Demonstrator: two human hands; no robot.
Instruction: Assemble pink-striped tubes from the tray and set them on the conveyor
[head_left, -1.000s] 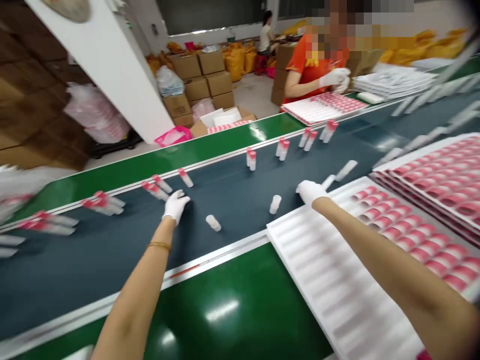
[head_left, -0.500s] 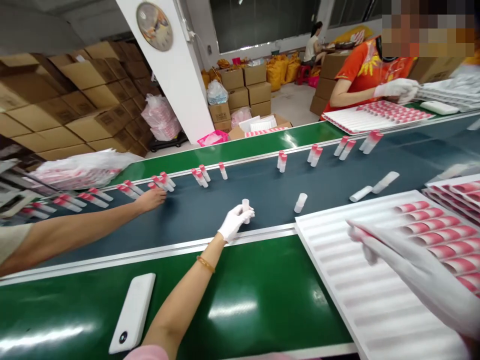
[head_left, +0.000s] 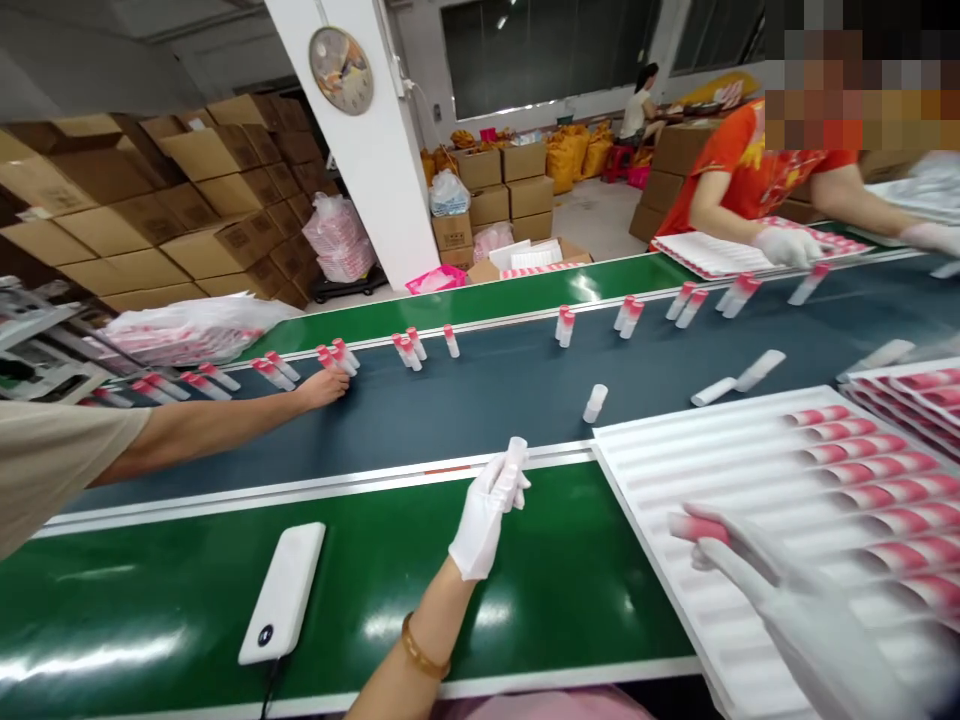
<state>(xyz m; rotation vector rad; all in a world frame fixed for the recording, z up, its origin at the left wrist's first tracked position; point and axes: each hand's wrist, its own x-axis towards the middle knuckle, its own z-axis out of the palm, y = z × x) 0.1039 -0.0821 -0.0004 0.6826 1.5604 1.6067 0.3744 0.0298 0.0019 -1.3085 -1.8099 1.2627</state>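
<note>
My left hand (head_left: pixel 484 510), in a white glove, grips a translucent white tube (head_left: pixel 516 455) just above the near edge of the belt (head_left: pixel 450 420). At the right, my gloved right hand (head_left: pixel 772 580) pinches a pink-and-white tube (head_left: pixel 699 527) over the bare grooves of a white ridged tray (head_left: pixel 637 450). Rows of pink-and-white tubes (head_left: pixel 870 460) lie in the tray's right part. A short white tube (head_left: pixel 595 403) stands on the belt beyond the tray's corner.
Another person's bare hand (head_left: pixel 326 388) touches tubes on the belt at the left. Across it, a person in orange (head_left: pixel 720 190) works over a tray. A white power bank (head_left: pixel 283 592) lies on the green near ledge (head_left: pixel 382 550). More trays (head_left: pixel 919 380) are stacked right.
My left hand has lifted its tube off the belt and come back toward me. My right hand, with its tube, has moved slightly left and down. The person across has reached outward.
</note>
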